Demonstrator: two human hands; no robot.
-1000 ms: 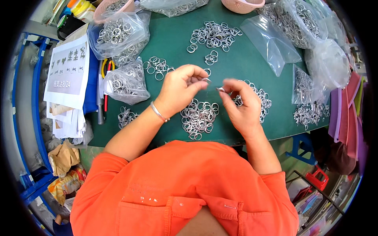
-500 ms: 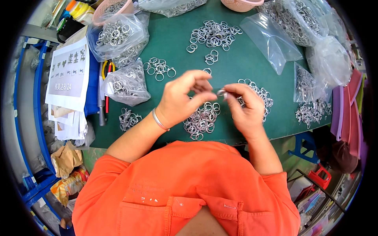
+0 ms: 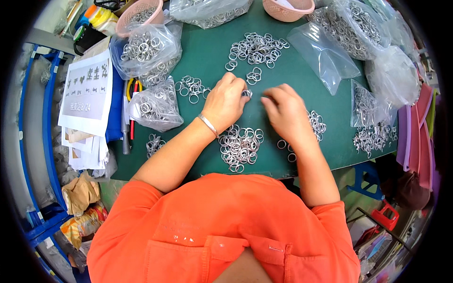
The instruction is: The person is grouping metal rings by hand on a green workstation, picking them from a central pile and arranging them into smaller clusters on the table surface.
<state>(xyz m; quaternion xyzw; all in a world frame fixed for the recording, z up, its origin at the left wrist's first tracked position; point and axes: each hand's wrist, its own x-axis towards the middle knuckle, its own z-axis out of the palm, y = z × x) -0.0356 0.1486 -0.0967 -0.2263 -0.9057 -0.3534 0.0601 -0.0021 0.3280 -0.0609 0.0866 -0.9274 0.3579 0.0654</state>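
Note:
My left hand [image 3: 225,100] rests on the green table, its fingers and thumb closed at a small silvery metal ring [image 3: 247,93]. Just to the right, my right hand [image 3: 286,113] hovers with curled fingers blurred by motion; whether it holds anything cannot be made out. Below the hands lies a pile of metal rings [image 3: 241,145]. Another ring pile [image 3: 316,125] is partly covered by my right hand and wrist. Beyond the hands are a small ring cluster [image 3: 254,75] and a larger ring heap [image 3: 257,48]. More loose rings [image 3: 191,87] lie left of my left hand.
Clear bags of rings [image 3: 153,106] stand at the left, beside red-handled tools [image 3: 132,111] and paper sheets [image 3: 86,92]. Pink baskets [image 3: 289,10] sit at the back. At the right are a flat plastic bag [image 3: 325,56], a full bag [image 3: 351,33] and small metal parts [image 3: 375,137].
My hands, close together over the near pile before, have moved apart and farther from me. My left hand has gone from loosely open to closed at the single ring on the table.

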